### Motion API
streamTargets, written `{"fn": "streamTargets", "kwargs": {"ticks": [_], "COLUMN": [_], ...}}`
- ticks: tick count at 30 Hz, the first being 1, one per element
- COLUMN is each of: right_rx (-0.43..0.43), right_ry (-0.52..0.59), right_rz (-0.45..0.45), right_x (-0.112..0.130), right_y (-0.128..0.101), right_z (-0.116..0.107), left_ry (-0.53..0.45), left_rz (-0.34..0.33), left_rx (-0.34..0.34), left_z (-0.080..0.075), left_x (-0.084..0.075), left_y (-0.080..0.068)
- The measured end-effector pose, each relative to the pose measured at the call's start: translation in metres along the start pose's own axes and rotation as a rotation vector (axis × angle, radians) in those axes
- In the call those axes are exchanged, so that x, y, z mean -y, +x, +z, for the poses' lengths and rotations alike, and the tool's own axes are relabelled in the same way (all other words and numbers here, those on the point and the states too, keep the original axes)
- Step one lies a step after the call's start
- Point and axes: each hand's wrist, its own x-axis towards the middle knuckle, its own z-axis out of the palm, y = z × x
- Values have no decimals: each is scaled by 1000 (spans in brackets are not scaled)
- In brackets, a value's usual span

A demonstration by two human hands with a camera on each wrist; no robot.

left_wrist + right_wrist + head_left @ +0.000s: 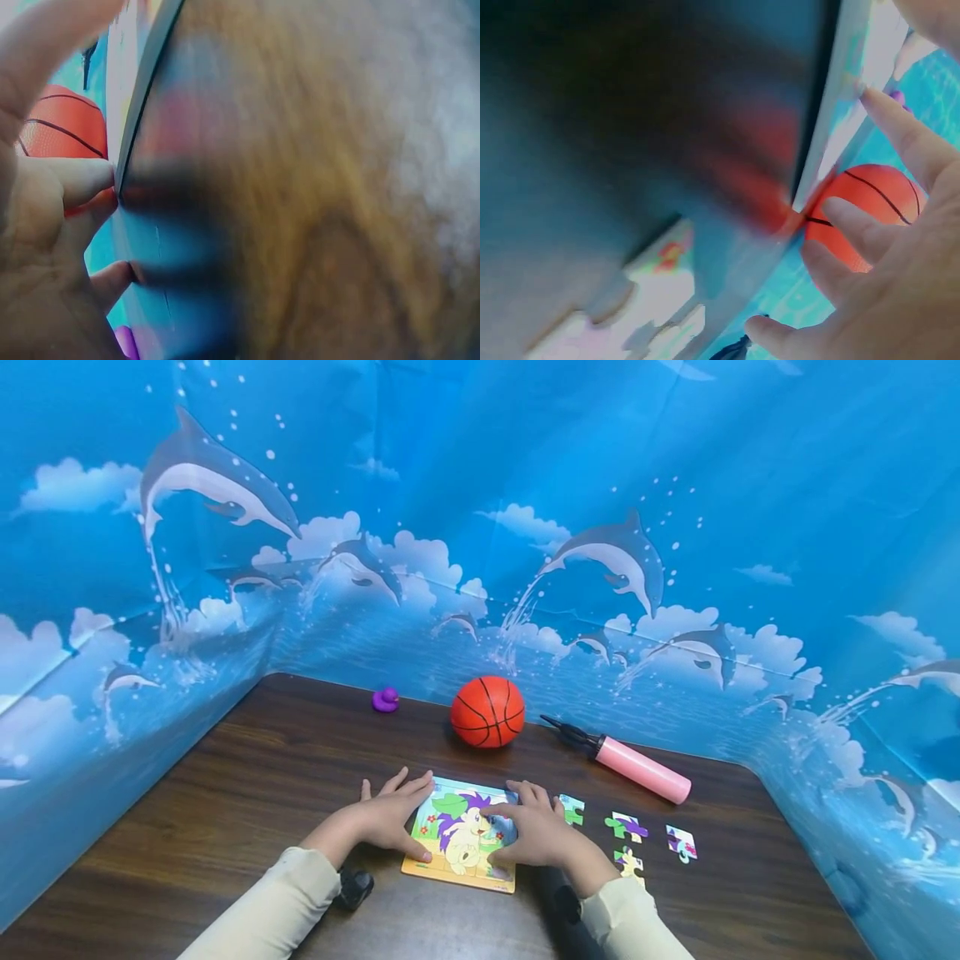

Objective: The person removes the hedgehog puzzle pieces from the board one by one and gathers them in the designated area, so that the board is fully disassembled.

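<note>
A colourful cartoon jigsaw board (459,842) lies flat on the dark wooden table (247,777) in the head view. My left hand (396,817) rests on its left edge with fingers spread and the thumb at the lower left corner. My right hand (521,837) lies over the board's right side, index finger stretched across the picture. In the left wrist view, fingers (82,180) touch the board's edge (142,97). In the right wrist view, straight fingers (900,142) meet the board's rim (840,97). Neither hand visibly holds a loose piece.
Several loose puzzle pieces (626,827) lie right of the board. An orange basketball (487,711), a purple toy duck (386,699) and a pink hand pump (641,767) sit at the back. Blue dolphin-print walls (675,568) enclose the table on three sides.
</note>
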Motion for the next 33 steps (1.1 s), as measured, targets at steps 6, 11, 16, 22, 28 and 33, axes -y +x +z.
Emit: {"fn": "streamTargets", "kwargs": {"ticks": [6, 11, 16, 22, 28, 33], "right_rx": [20, 17, -52, -150, -160, -198], "right_ry": [-17, -1, -2, 83, 378, 743], "right_rz": [1, 4, -40, -110, -47, 137], "right_x": [3, 6, 9, 10, 10, 1], "right_y": [8, 9, 5, 0, 2, 0], "right_z": [-5, -6, -3, -2, 0, 1], "left_ry": [10, 12, 22, 28, 50, 42], "left_rz": [-9, -12, -22, -24, -55, -54], "left_rx": [-6, -19, -19, -18, -19, -13], "left_z": [0, 1, 3, 2, 3, 4], "left_x": [-2, -3, -3, -2, -2, -1], "left_y": [-1, 0, -1, 1, 3, 3]}}
